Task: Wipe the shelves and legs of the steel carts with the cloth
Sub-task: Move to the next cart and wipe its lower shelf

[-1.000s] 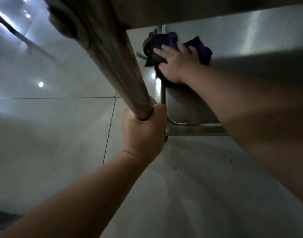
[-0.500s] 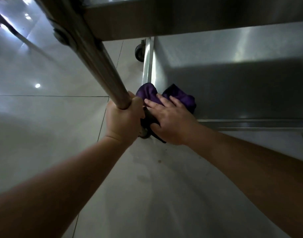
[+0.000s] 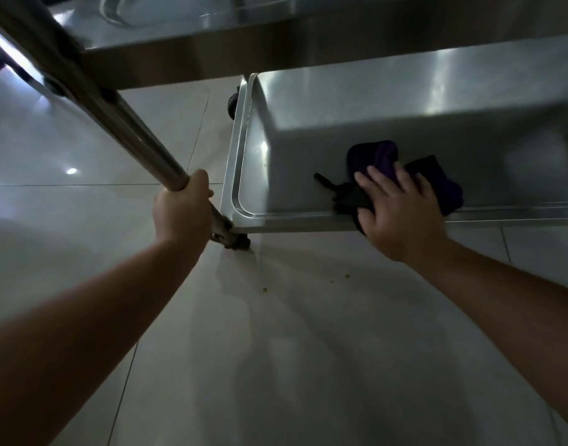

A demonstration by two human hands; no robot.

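Note:
I look down at a steel cart from above. Its bottom shelf (image 3: 324,162) is a shallow steel tray with a raised rim. A dark purple cloth (image 3: 384,159) lies on the shelf close to its near edge. My right hand (image 3: 401,214) presses flat on the cloth, fingers spread, palm over the near rim. My left hand (image 3: 182,210) is wrapped around the cart's round steel leg (image 3: 128,130), just above the near left corner of the bottom shelf. An upper shelf (image 3: 276,37) crosses the top of the view.
Pale glossy floor tiles (image 3: 276,349) lie under and around the cart, with a few small crumbs near the corner. A black caster wheel (image 3: 232,103) shows at the far left corner and another (image 3: 240,244) below my left hand.
My right hand has slid the cloth from the near left corner rightward along the shelf's near edge. Earlier it was at the far left corner. My left hand stays on the leg.

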